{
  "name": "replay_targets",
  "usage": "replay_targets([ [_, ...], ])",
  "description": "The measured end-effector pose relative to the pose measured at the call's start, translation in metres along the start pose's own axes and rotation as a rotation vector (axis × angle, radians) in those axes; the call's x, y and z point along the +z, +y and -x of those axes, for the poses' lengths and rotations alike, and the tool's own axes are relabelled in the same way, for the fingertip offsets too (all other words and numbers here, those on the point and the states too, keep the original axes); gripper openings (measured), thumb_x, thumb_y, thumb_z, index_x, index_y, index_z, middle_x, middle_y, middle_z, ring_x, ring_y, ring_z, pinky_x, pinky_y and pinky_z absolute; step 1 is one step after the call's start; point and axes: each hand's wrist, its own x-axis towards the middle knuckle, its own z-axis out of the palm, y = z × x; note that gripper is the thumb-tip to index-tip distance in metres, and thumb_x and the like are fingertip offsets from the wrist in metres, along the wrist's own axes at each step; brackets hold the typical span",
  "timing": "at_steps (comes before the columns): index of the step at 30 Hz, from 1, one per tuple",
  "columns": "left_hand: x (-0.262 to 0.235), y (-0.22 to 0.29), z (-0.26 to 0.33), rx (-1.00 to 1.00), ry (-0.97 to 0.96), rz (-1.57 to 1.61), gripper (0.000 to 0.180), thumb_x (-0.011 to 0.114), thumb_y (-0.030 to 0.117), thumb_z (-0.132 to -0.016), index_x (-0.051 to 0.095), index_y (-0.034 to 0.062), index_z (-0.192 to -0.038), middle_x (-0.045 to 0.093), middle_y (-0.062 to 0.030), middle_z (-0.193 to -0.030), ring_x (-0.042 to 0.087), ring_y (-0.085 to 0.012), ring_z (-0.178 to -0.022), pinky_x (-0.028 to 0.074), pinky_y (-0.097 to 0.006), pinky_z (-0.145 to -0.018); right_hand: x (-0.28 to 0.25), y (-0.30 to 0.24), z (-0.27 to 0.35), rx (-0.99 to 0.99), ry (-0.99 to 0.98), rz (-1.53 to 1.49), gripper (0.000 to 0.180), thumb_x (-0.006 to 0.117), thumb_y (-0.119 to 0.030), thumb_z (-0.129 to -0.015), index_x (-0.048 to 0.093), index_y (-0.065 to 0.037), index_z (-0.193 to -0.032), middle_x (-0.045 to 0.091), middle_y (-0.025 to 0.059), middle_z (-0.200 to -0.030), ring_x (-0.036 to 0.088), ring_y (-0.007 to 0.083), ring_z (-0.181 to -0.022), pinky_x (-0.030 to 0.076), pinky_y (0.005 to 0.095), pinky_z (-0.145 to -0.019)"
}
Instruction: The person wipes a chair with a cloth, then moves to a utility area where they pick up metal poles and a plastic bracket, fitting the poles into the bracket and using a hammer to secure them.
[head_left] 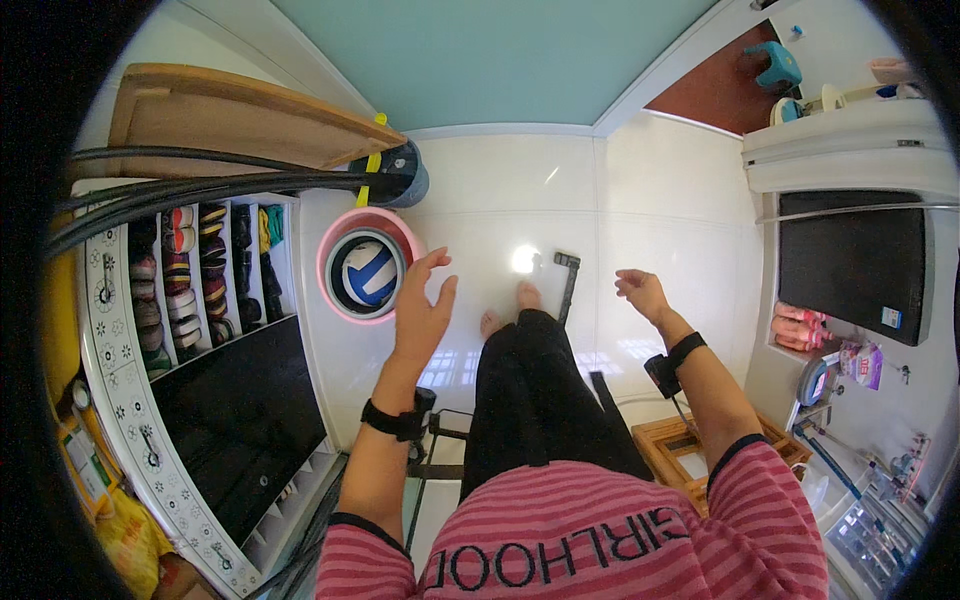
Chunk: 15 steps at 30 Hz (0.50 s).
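My left hand (422,305) is raised in front of me, fingers spread, holding nothing. It hangs just right of a pink bucket (338,243) on the floor with a blue, white and yellow ball (368,273) inside. My right hand (641,291) is also lifted and empty, fingers loosely apart, over the white tiled floor. Each wrist wears a black band. Below the hands I see my black trousers (535,395) and bare feet (510,308).
A white shoe rack (205,275) with several pairs stands at the left, under a wooden board (230,115) and black cables. A dark bucket (400,175) sits behind the pink one. A wooden stool (668,445) is at my right, a white cabinet (850,240) farther right.
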Motion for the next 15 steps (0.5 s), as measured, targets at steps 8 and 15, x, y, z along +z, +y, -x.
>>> replay_targets([
  [8,0.082,-0.06,0.005,-0.085,-0.163,-0.076,0.045,0.06,0.002,-0.077,0.048,0.003,-0.12,0.046,-0.0138,-0.126,0.047,-0.025,-0.113,0.04,-0.033,-0.091,0.047,0.146,-0.033,0.195,0.099,0.205,0.034,0.063,-0.015,-0.076,0.061,0.001,-0.105,0.066,0.0128,-0.081,0.064,0.0182,-0.071,0.051,0.0288,-0.067],
  [15,0.177,-0.149,-0.012,-0.133,-0.195,-0.306,0.062,0.058,0.005,-0.077,0.032,-0.0006,-0.132,0.032,-0.0229,-0.136,0.034,-0.0374,-0.124,0.031,-0.04,-0.102,0.1,0.223,-0.126,0.181,0.223,0.256,0.046,0.067,-0.021,-0.07,0.057,-0.002,-0.111,0.065,0.0147,-0.093,0.063,0.0273,-0.083,0.049,0.0353,-0.076],
])
